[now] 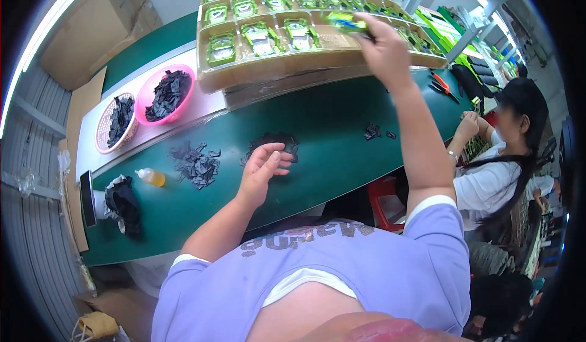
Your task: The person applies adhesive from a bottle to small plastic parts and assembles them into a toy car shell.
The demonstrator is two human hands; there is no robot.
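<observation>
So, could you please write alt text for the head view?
A person's right hand holds a green part at a compartmented tray of similar parts. The left hand is near a pile of black pieces on a green table.

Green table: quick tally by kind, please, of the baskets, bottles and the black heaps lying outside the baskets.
Baskets: 2 (bright pink basket, pale pink basket)
Bottles: 1 (yellowish bottle)
Black heaps: 3 (left heap; middle heap, partly hidden by the left hand; small right heap)
Total: 6
</observation>
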